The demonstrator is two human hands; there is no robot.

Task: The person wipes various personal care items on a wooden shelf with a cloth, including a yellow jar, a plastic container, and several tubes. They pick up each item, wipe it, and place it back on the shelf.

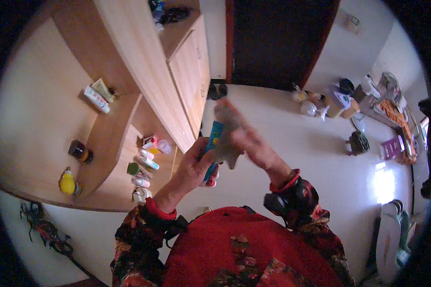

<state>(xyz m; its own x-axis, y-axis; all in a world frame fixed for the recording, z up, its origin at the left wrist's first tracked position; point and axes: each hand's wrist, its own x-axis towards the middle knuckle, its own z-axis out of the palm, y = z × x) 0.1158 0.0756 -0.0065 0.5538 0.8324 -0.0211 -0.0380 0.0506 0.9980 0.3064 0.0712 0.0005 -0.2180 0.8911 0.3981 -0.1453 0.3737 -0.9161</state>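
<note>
My left hand (pixel 197 163) is closed around a slim teal packet or box (pixel 213 138) with a yellow mark, held upright in front of my body. A greyish-brown cloth (pixel 230 152) hangs beside the packet, between my two hands. My right hand (pixel 242 132) is blurred by motion and lies at the cloth, its fingers stretched up and to the left. How firmly it grips the cloth cannot be made out. Something red and white (pixel 211 182) shows just below my left hand, partly hidden.
On the left, a wooden shelf unit (pixel 107 154) holds tubes (pixel 96 99), a dark jar (pixel 79 151), a yellow bottle (pixel 67 182) and several small bottles (pixel 149 162). Bags (pixel 309 107) and containers (pixel 337 104) stand along the right wall. A dark doorway (pixel 280 43) is ahead.
</note>
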